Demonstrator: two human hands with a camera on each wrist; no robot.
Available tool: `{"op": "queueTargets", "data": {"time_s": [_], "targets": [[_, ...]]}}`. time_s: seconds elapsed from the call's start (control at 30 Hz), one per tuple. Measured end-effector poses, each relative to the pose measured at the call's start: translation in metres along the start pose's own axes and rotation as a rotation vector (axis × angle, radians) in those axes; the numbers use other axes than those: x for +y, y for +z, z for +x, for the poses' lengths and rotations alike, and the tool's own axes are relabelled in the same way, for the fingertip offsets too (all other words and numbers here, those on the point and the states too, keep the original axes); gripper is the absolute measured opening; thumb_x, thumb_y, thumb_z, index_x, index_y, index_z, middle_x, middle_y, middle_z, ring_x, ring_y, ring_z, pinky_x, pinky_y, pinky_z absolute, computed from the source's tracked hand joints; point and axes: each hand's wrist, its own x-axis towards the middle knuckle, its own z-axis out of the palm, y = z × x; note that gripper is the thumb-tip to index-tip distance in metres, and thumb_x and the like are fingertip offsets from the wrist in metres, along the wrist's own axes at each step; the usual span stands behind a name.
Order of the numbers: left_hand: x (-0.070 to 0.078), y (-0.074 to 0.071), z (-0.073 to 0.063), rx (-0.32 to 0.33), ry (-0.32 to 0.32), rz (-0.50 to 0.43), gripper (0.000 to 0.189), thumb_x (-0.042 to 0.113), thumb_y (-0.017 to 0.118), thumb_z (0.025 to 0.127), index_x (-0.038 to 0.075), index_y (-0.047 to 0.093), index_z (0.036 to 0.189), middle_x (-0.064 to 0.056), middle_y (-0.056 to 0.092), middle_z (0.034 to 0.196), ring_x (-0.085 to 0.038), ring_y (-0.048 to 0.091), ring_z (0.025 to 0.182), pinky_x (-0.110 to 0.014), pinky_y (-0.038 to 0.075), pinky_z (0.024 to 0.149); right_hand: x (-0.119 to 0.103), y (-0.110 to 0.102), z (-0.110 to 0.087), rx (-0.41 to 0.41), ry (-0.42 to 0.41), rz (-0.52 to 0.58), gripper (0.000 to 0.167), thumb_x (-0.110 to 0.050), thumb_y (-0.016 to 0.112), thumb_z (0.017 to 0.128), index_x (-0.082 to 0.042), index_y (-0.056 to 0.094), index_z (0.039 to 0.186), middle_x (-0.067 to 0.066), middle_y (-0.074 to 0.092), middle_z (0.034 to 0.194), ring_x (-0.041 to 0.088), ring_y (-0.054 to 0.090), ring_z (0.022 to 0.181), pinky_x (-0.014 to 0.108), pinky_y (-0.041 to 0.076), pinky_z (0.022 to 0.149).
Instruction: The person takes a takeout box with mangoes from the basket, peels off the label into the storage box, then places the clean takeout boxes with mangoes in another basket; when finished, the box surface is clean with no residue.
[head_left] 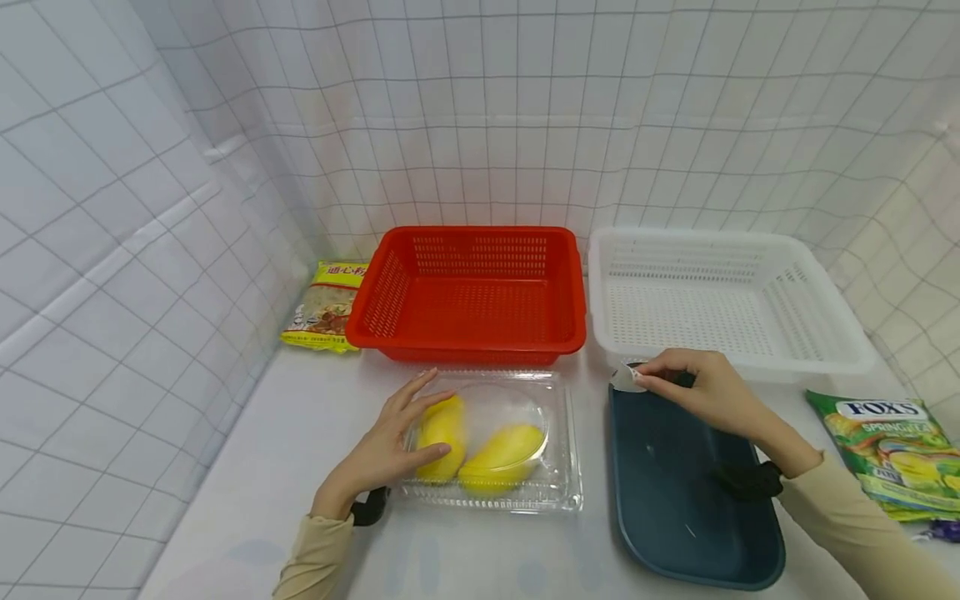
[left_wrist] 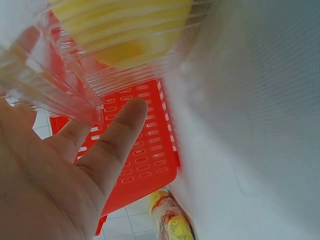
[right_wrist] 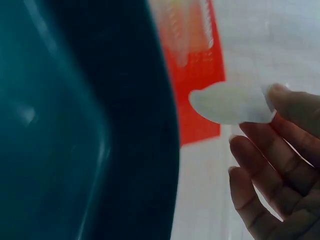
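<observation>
The left hand (head_left: 390, 454) rests flat-fingered on the clear mango box (head_left: 495, 442) at lower centre. The right hand (head_left: 708, 392) pinches a white sticker (head_left: 626, 379) over the blue tray (head_left: 690, 500), seemingly just peeled; opening the lid likely comes next.

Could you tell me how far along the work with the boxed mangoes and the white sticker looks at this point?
Early stage. The right hand pinches a small white sticker over the dark blue tray, so it looks peeled off. The left hand rests on the clear plastic box, which appears closed with both mangoes inside. The red basket and white basket hold nothing.
</observation>
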Motion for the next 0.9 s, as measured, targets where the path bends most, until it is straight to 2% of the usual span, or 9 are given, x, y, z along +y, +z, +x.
{"op": "queueTargets", "data": {"time_s": [0.2,0.53,0.67,0.9], "targets": [[-0.001,0.000,0.000,-0.002,-0.005,-0.009,0.065,0.041,0.072,0.083,0.028,0.047,0.141,0.006,0.013,0.156,-0.024,0.007,0.141,-0.067,0.023,0.099,0.019,-0.014,-0.017,-0.139,0.013,-0.058,0.013,-0.010,0.074,0.083,-0.018,0.075,0.093,-0.017,0.065,0.083,0.005,0.052,0.063,0.024,0.045,0.054],[0.000,-0.003,0.000,-0.013,-0.016,-0.032,0.065,0.041,0.072,0.083,0.030,0.046,0.141,0.007,0.013,0.156,-0.023,0.005,0.141,-0.068,0.023,0.098,0.031,-0.009,-0.027,-0.373,-0.010,-0.088,0.009,-0.024,0.074,0.083,-0.021,0.077,0.091,-0.018,0.063,0.087,0.002,0.057,0.077,0.024,0.049,0.063],[0.000,-0.003,0.000,-0.010,-0.016,-0.032,0.065,0.040,0.072,0.083,0.029,0.046,0.141,0.006,0.013,0.156,-0.025,0.006,0.141,-0.068,0.023,0.098,0.032,-0.004,-0.027,-0.452,-0.024,-0.065,0.007,-0.023,0.075,0.081,-0.021,0.077,0.088,-0.018,0.062,0.084,0.002,0.057,0.077,0.026,0.050,0.065],[0.000,-0.001,0.000,-0.006,-0.019,-0.044,0.064,0.038,0.072,0.083,0.028,0.047,0.141,0.005,0.014,0.156,-0.027,0.007,0.140,-0.069,0.023,0.098,0.032,0.002,-0.031,-0.564,0.026,0.031,0.006,-0.019,0.077,0.078,-0.019,0.077,0.084,-0.016,0.062,0.080,0.002,0.057,0.073,0.024,0.050,0.062]]}}
